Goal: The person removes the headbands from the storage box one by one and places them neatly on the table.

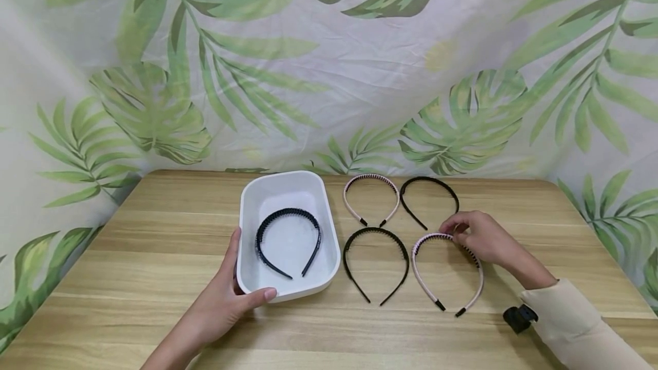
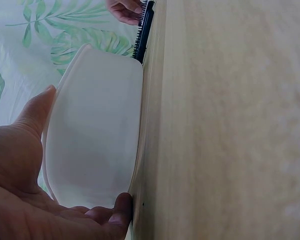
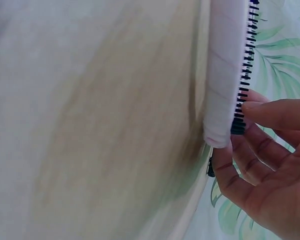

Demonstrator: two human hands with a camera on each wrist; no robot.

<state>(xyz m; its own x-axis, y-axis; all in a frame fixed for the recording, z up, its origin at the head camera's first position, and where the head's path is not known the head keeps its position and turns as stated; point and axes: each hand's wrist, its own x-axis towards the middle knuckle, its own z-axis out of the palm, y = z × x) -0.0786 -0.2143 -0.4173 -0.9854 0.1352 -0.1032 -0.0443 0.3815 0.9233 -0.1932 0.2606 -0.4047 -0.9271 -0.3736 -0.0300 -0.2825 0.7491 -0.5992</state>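
Front pink headband (image 1: 426,237) is at the right of the desk (image 1: 360,341), pinched in the grip of the right hand (image 1: 478,237); can't tell if it's lifted. Back pink headband (image 1: 371,176) and two black headbands (image 1: 376,229) lie nearby. Early days imo: one dark headband (image 1: 288,211) in the white tub (image 1: 313,291), four out. Left hand (image 1: 226,296) has its grip clamped on the tub. No readable brands or writing.

I can read no text, label, brand, number or sign in any of my views, 9 through 3 o'clock.
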